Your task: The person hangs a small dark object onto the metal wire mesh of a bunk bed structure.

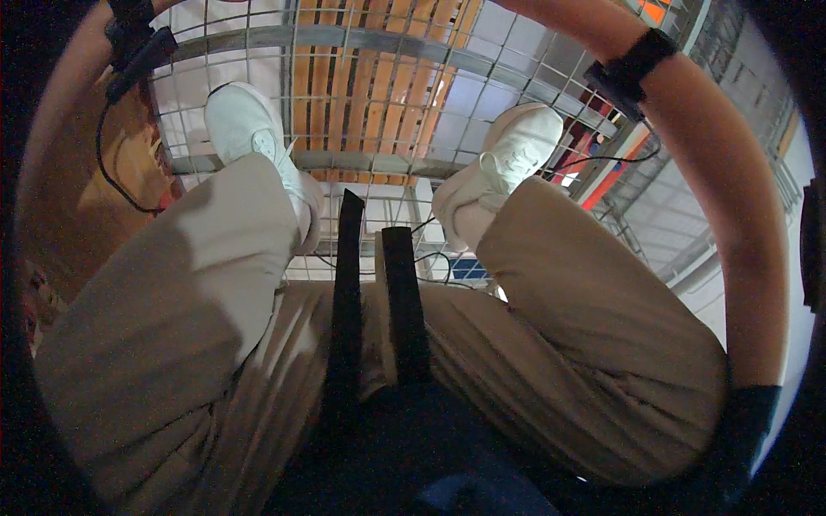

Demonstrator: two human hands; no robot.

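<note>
Both of my arms reach up past the top edge, and neither hand is in the picture. My left forearm (82, 77) runs along the upper left and wears a black strap with a small device (142, 60). On the right, my right forearm (714, 146) curves upward with a similar black wrist strap (632, 73). Whatever the hands touch is hidden. Nearest below them is a wire mesh platform (370, 43), with my white left shoe (245, 120) and white right shoe (525, 142) on it.
Orange wooden slats (370, 95) show beneath the mesh. My knees are bent apart in beige trousers (585, 301). Two black straps (404, 301) hang between them. Thin black cables (107, 163) trail from the wrists. A brown panel (86, 206) stands at left, metal bars (688, 267) at right.
</note>
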